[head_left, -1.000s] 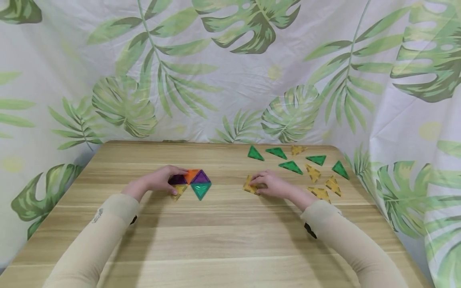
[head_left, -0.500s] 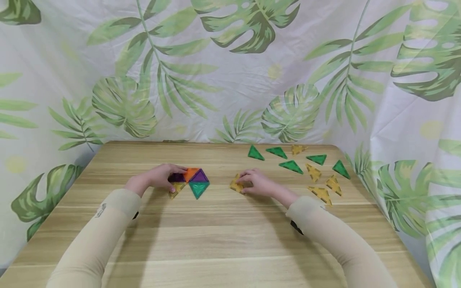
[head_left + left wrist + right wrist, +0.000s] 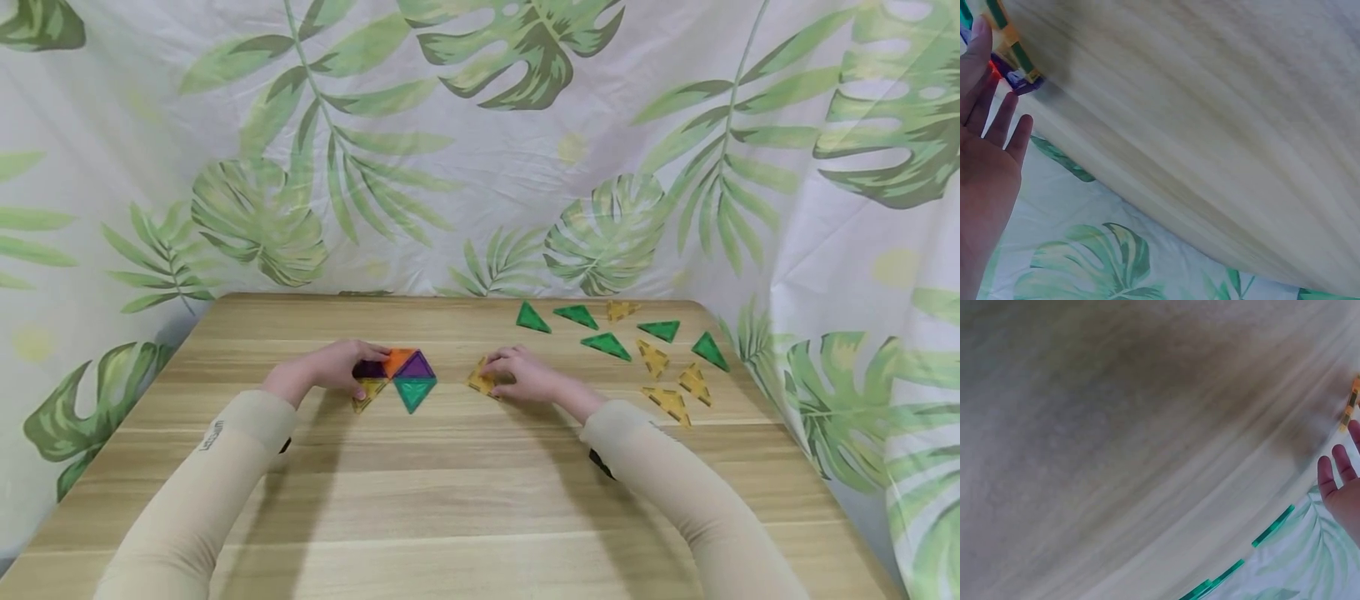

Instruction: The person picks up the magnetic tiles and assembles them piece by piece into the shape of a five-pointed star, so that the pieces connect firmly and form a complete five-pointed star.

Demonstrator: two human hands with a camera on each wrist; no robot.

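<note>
In the head view my left hand holds a flat cluster of triangular magnetic tiles, its fingers over a purple tile and the thumb at a yellow tile. An orange tile, another purple tile and a teal tile join on the right. My right hand pinches a separate yellow tile, a short gap away from the cluster. The left wrist view shows the thumb on the cluster's edge; only part of the right hand shows in the right wrist view.
Several loose green tiles and yellow tiles lie scattered on the right back part of the wooden table. A leaf-print cloth hangs behind the table's far edge.
My right hand has moved left with the yellow tile, closer to the cluster. The left hand and the cluster have shifted only slightly left.
</note>
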